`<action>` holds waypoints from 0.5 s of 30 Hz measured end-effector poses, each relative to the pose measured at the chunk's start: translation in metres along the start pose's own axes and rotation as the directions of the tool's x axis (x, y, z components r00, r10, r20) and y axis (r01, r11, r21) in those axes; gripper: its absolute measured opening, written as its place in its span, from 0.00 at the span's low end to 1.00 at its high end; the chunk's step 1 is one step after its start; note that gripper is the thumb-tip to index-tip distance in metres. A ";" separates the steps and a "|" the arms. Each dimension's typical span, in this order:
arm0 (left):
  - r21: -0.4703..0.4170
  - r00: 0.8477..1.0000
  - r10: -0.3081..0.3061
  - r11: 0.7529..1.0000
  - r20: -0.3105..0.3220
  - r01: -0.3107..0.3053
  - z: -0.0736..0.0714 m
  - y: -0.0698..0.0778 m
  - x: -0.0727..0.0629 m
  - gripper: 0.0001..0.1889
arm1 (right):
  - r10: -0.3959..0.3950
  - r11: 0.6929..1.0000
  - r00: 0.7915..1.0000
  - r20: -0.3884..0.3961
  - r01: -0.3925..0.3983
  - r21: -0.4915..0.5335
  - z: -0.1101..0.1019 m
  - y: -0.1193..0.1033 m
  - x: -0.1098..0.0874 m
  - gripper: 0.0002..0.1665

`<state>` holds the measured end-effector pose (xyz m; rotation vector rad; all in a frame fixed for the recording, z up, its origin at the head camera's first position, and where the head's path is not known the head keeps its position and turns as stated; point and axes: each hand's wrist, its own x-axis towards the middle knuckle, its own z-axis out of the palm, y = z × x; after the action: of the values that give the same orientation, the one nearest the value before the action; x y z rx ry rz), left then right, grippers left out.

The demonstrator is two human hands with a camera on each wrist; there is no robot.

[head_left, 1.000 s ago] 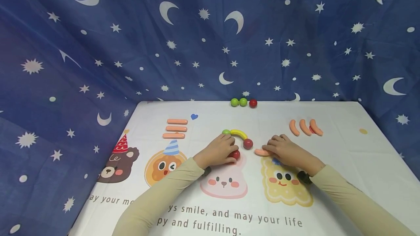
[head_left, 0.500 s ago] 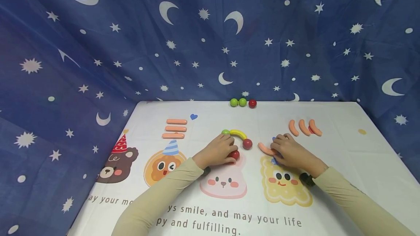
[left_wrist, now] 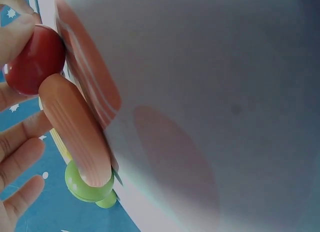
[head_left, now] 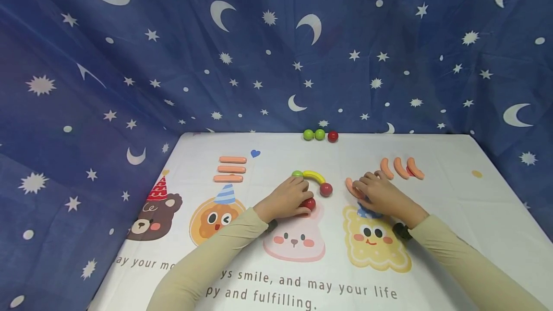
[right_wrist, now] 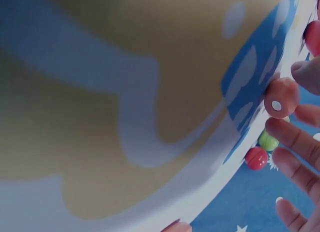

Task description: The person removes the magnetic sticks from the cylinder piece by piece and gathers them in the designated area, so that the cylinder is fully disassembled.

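My left hand [head_left: 287, 199] pinches a glossy red ball [left_wrist: 37, 62] between thumb and fingers, low over the white cloth. Under that hand, a toy sausage [left_wrist: 75, 127] runs from the red ball to a green ball [left_wrist: 82, 184]; the head view hides this sausage. From the green ball a toy banana [head_left: 314, 176] curves to a second red ball [head_left: 326, 189]. To the right, my right hand [head_left: 382, 196] holds another curved toy sausage [head_left: 353, 187], its upper end sticking out left of the fingers. The right wrist view shows this sausage [right_wrist: 281, 98] end-on between thumb and fingers.
Three straight sausages [head_left: 232, 169] lie stacked in rows at the back left. Three curved sausages [head_left: 401, 168] lie side by side at the back right. Two green balls [head_left: 314, 134] and a red ball [head_left: 332, 137] line the table's far edge, before a blue star-patterned curtain [head_left: 268, 80].
My right hand has moved slightly up and right and turned its sausage from nearly level to a steeper slant. The left hand has stayed in place on the red ball.
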<state>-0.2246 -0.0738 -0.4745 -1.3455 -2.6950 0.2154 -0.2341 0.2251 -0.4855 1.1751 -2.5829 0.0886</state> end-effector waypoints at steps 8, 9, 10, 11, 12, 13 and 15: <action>-0.009 1.000 0.010 1.000 -0.028 -0.010 0.001 0.000 0.000 0.21 | -0.048 0.999 0.998 -0.030 0.049 0.018 0.006 0.000 0.004 0.10; -0.007 0.999 0.016 1.000 -0.044 -0.017 0.002 -0.001 0.000 0.21 | -0.047 0.999 0.998 -0.033 0.047 0.006 0.006 0.001 0.004 0.10; -0.002 0.997 0.026 1.000 -0.066 -0.026 0.003 -0.001 0.000 0.20 | -0.043 0.999 0.998 -0.037 0.043 -0.006 0.006 0.002 0.005 0.09; 0.003 0.996 0.033 0.999 -0.082 -0.033 0.003 -0.001 -0.001 0.20 | -0.037 0.999 0.999 -0.038 0.036 -0.018 0.007 0.003 0.005 0.09; 0.005 0.995 0.038 0.999 -0.093 -0.038 0.003 -0.001 -0.001 0.20 | -0.029 0.999 0.999 -0.040 0.028 -0.026 0.007 0.004 0.006 0.09; 0.007 0.994 0.042 0.999 -0.101 -0.041 0.004 -0.002 -0.001 0.20 | -0.018 0.999 0.999 -0.039 0.017 -0.035 0.007 0.006 0.007 0.09; 0.013 0.994 0.041 0.999 -0.097 -0.040 0.004 -0.002 -0.001 0.20 | 0.013 0.999 0.999 -0.029 -0.014 -0.044 0.006 0.009 0.008 0.09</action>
<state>-0.2264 -0.0758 -0.4784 -1.3711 -2.5858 0.1640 -0.2474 0.2243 -0.4883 1.1328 -2.5550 0.0513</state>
